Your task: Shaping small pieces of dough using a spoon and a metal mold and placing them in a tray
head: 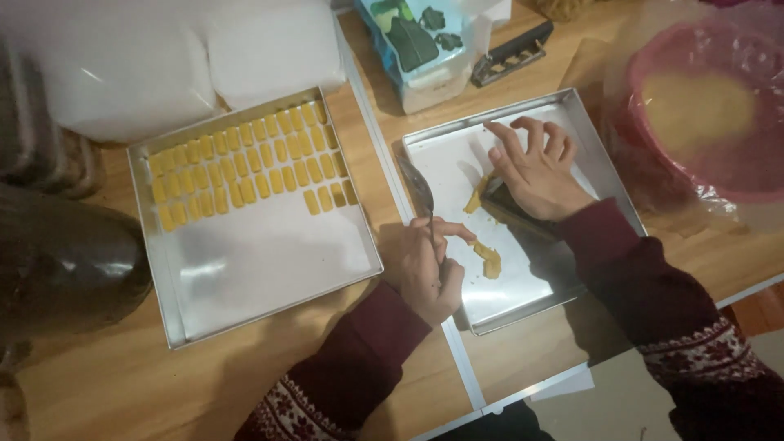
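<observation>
My left hand [425, 265] grips a metal spoon [416, 184] by its handle at the left edge of a shallow metal tray [445, 147]; the bowl points away from me. My right hand [535, 167] presses down on a dark rectangular mould [506, 206] lying in that tray, fingers spread over it. Yellow dough scraps [488, 260] lie on the tray between my hands, and another scrap [474, 198] sits by the mould. A second metal tray [245, 269] on the left holds several rows of small yellow dough pieces [245, 167] in its far half.
A pink bowl [710, 171] with yellow dough [698, 110] stands at the right under clear plastic. A plastic box [420, 49] and a black tool [514, 53] lie at the back. White bags [163, 57] fill the back left; a dark rounded object [65, 261] sits at the left.
</observation>
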